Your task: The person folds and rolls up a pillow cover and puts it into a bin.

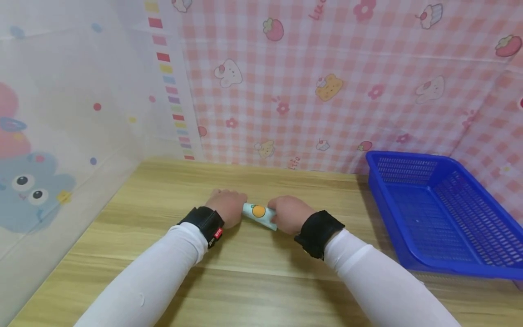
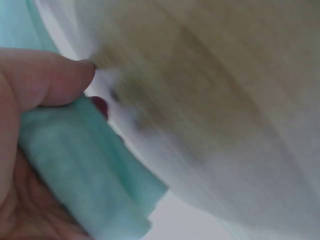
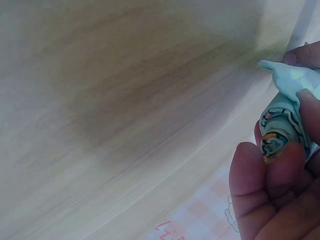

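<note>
A pale mint cloth [image 1: 261, 217] with an orange fruit print is rolled into a short tube, close over the wooden table. My left hand [image 1: 228, 208] grips its left end, my right hand [image 1: 291, 214] its right end. In the left wrist view the thumb presses on the plain mint roll [image 2: 85, 165]. The right wrist view shows the coiled end of the roll [image 3: 277, 135], with dark and orange print in its layers. There the right thumb and fingers close around it, and a loose flap [image 3: 287, 77] sticks out toward the left hand's fingertip.
To the right a blue plastic basket [image 1: 390, 227] with mesh sides stands on the wooden table [image 1: 253, 290]. A pink checked sheet [image 1: 253, 109] hangs along the back edge, and a white printed sheet [image 1: 73, 68] covers the left side.
</note>
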Action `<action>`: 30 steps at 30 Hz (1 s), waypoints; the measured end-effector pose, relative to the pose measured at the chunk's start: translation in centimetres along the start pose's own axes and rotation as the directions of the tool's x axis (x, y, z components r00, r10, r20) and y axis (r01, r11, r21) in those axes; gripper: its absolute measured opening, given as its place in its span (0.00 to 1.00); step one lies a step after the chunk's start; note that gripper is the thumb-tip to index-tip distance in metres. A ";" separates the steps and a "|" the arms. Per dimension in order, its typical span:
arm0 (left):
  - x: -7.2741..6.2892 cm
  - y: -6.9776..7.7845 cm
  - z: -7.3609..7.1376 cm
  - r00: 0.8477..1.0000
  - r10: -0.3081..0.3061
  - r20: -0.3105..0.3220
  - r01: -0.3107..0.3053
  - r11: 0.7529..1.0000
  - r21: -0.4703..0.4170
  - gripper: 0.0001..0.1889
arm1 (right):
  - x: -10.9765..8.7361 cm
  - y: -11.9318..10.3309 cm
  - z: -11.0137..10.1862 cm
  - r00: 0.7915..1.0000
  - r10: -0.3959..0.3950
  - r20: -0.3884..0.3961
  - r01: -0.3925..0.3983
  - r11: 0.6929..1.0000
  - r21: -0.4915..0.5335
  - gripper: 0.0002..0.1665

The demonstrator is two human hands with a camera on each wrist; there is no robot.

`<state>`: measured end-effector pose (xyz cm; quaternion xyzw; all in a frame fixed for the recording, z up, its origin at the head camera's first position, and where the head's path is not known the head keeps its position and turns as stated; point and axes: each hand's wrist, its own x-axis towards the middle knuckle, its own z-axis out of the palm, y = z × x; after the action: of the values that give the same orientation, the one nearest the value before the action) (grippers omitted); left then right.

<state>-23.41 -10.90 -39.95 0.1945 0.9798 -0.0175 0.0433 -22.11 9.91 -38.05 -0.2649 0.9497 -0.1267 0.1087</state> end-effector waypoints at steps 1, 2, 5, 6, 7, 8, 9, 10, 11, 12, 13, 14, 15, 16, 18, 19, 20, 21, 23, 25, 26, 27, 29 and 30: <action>0.1 -0.1 0.1 1.000 0.004 -0.007 -0.004 1.000 0.002 0.05 | -0.1 0.0 0.0 1.000 0.001 0.002 -0.001 1.000 0.002 0.05; 0.1 -0.1 0.2 1.000 0.010 -0.016 -0.010 1.000 0.001 0.05 | -0.1 0.0 -0.1 1.000 0.004 0.004 -0.004 1.000 0.005 0.05; 0.2 -0.2 0.3 0.999 0.025 -0.043 -0.025 1.000 0.002 0.05 | -0.3 -0.1 -0.3 1.000 0.007 0.005 -0.007 1.000 0.000 0.04; 0.1 -0.1 0.2 0.998 0.027 -0.051 -0.027 1.000 0.000 0.06 | -0.4 -0.2 -0.4 1.000 0.007 0.004 -0.007 1.000 -0.002 0.04; 0.1 -0.1 0.2 0.998 0.029 -0.058 -0.029 1.000 -0.002 0.06 | -0.5 -0.2 -0.5 1.000 0.005 -0.001 -0.005 1.000 -0.007 0.04; 0.1 0.0 0.1 0.998 0.029 -0.063 -0.029 1.000 -0.004 0.07 | -0.5 -0.2 -0.5 1.000 0.004 -0.010 -0.004 1.000 -0.017 0.04; 0.1 0.0 0.0 0.997 0.027 -0.067 -0.027 1.000 -0.002 0.07 | -0.6 -0.2 -0.5 1.000 0.000 -0.026 -0.001 0.999 -0.035 0.04; 0.0 0.1 -0.1 0.997 0.024 -0.071 -0.025 1.000 -0.002 0.07 | -0.6 -0.3 -0.5 0.999 -0.001 -0.045 -0.001 0.998 -0.059 0.05; 0.0 0.2 -0.1 0.997 0.021 -0.074 -0.021 1.000 0.000 0.07 | -0.7 -0.3 -0.4 0.998 -0.006 -0.068 0.000 0.996 -0.087 0.06; 0.1 0.3 -0.1 0.997 0.019 -0.076 -0.019 1.000 0.005 0.07 | -0.7 -0.4 -0.3 0.996 -0.013 -0.091 0.002 0.993 -0.120 0.07; 0.2 0.4 0.0 0.997 0.018 -0.078 -0.017 1.000 0.009 0.08 | -0.7 -0.4 -0.3 0.993 -0.023 -0.115 0.004 0.987 -0.158 0.08; 0.3 0.6 0.0 0.997 0.017 -0.078 -0.015 1.000 0.016 0.08 | -0.7 -0.6 -0.2 0.990 -0.037 -0.137 0.009 0.981 -0.194 0.10; 0.4 0.8 0.1 0.996 0.019 -0.083 -0.017 1.000 0.022 0.08 | -0.7 -0.7 -0.1 0.986 -0.048 -0.157 0.012 0.975 -0.222 0.11; 0.5 1.1 0.1 0.996 0.024 -0.089 -0.022 0.999 0.025 0.08 | -0.7 -0.9 0.0 0.983 -0.062 -0.170 0.019 0.970 -0.243 0.12; 0.5 1.8 0.1 0.994 0.043 -0.104 -0.040 0.999 0.024 0.07 | -0.6 -1.3 0.2 0.977 -0.091 -0.191 0.041 0.966 -0.254 0.12; 0.5 2.2 0.0 0.992 0.055 -0.115 -0.053 0.998 0.020 0.07 | -0.6 -1.6 0.3 0.975 -0.099 -0.198 0.048 0.968 -0.247 0.11; 0.5 2.6 -0.1 0.990 0.066 -0.126 -0.065 0.998 0.014 0.05 | -0.6 -1.9 0.3 0.974 -0.101 -0.202 0.052 0.971 -0.232 0.10; 0.4 3.1 -0.2 0.987 0.076 -0.138 -0.076 0.997 0.005 0.03 | -0.6 -2.1 0.4 0.974 -0.094 -0.207 0.049 0.976 -0.213 0.08; 0.1 3.9 -0.7 0.985 0.081 -0.153 -0.085 0.996 -0.020 0.01 | -0.6 -2.3 0.5 0.972 -0.076 -0.220 0.038 0.984 -0.174 0.07; -0.1 4.6 -0.9 0.984 0.074 -0.161 -0.082 0.996 -0.043 0.02 | -0.8 -2.3 0.7 0.972 -0.043 -0.233 0.009 0.989 -0.146 0.09; -0.2 4.9 -1.1 0.985 0.068 -0.161 -0.079 0.995 -0.061 0.03 | -0.8 -2.2 0.8 0.970 -0.027 -0.242 -0.007 0.990 -0.138 0.08; -0.3 5.1 -1.3 0.985 0.063 -0.162 -0.077 0.994 -0.080 0.02 | -0.9 -2.0 0.8 0.969 -0.016 -0.246 -0.019 0.990 -0.137 0.07; -0.3 5.2 -1.4 0.985 0.061 -0.161 -0.081 0.989 -0.123 0.02 | -1.0 -1.7 0.7 0.970 0.007 -0.243 -0.041 0.989 -0.139 0.04; -0.3 5.2 -1.4 0.985 0.059 -0.161 -0.081 0.988 -0.134 0.03 | -1.1 -1.5 0.6 0.971 0.016 -0.239 -0.053 0.988 -0.148 0.04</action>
<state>-21.31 -6.15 -38.58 0.2261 0.9715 0.0680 -0.0199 -20.33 9.14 -38.03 -0.2390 0.9672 -0.0823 -0.0237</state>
